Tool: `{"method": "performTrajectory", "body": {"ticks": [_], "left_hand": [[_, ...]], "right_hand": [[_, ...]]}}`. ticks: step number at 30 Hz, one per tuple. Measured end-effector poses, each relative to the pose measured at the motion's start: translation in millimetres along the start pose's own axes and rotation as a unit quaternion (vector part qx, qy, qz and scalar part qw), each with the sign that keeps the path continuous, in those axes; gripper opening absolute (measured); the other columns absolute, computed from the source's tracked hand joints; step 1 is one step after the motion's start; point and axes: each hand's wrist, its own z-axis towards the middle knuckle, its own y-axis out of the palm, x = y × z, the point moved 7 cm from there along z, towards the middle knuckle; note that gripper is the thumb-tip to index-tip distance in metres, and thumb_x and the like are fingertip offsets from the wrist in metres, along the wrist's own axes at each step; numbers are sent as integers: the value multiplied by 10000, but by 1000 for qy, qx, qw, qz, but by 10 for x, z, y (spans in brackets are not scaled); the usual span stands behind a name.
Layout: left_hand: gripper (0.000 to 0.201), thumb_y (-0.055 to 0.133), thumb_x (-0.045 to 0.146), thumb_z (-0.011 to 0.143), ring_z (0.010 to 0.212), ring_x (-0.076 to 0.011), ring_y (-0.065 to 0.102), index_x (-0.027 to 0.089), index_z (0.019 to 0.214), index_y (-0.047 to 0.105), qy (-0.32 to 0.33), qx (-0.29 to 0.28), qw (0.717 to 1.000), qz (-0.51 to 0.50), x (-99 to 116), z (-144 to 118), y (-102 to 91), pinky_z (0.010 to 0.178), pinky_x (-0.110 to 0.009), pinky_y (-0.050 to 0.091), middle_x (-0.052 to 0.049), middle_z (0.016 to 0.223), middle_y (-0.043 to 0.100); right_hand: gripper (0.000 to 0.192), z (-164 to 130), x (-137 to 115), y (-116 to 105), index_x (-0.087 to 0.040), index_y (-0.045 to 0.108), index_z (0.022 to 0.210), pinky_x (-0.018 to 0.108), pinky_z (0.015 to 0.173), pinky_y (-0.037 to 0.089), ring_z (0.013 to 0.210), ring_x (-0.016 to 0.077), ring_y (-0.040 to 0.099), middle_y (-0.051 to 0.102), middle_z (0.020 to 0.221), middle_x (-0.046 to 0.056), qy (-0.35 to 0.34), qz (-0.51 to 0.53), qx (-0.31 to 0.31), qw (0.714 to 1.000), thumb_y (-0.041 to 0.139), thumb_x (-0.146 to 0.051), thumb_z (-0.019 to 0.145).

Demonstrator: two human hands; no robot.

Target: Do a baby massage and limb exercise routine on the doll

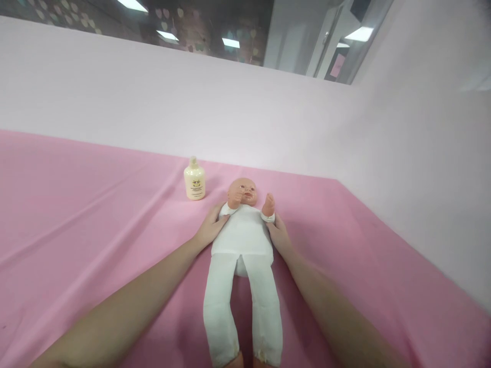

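Note:
A baby doll point(243, 235) with a white cloth body lies on its back, head away from me and legs toward me. Its bare plastic hands are raised beside the chin and chest. My left hand point(211, 226) grips the doll's side under its arm, the thumb on the front of the body. On the opposite side, my right hand point(279, 234) holds the doll below its other arm. Most fingers of both hands are hidden behind the doll.
A cream-coloured bottle point(195, 183) with a cap and dark print stands left of the doll's head. Pink cloth point(115, 204) with creases covers the table. White walls point(192, 107) rise behind and at the right, with a window point(215, 30) above.

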Motion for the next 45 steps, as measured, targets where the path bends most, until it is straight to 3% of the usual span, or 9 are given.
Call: {"method": "performTrajectory", "body": {"ticks": [7, 25, 45], "left_hand": [[531, 573, 402, 981, 1422, -326, 537, 218, 1478, 569, 2, 1, 1000, 8, 28, 3, -4, 1243, -527, 367, -116, 1509, 607], [517, 577, 426, 988, 1357, -315, 588, 208, 1457, 569, 15, 1, 1000, 4, 98, 4, -6, 1187, -496, 436, -110, 1449, 644], [514, 575, 412, 974, 1363, -320, 580, 192, 1439, 575, 10, 5, 1000, 16, 109, 5, -14, 1190, -499, 433, -118, 1451, 643]], "right_hand": [[427, -5, -25, 8, -240, 678, 1217, 463, 1101, 490, 1244, 298, 639, 720, 1328, 78, -20, -7, -5, 1000, 546, -287, 814], [497, -11, -63, 15, -240, 657, 1283, 468, 1127, 473, 1264, 289, 634, 709, 1341, 82, -26, -14, -10, 1000, 541, -249, 800], [497, -6, -39, 19, -233, 644, 1284, 445, 1053, 510, 1184, 278, 657, 721, 1290, 81, -20, -14, -10, 1000, 531, -253, 800]]}}
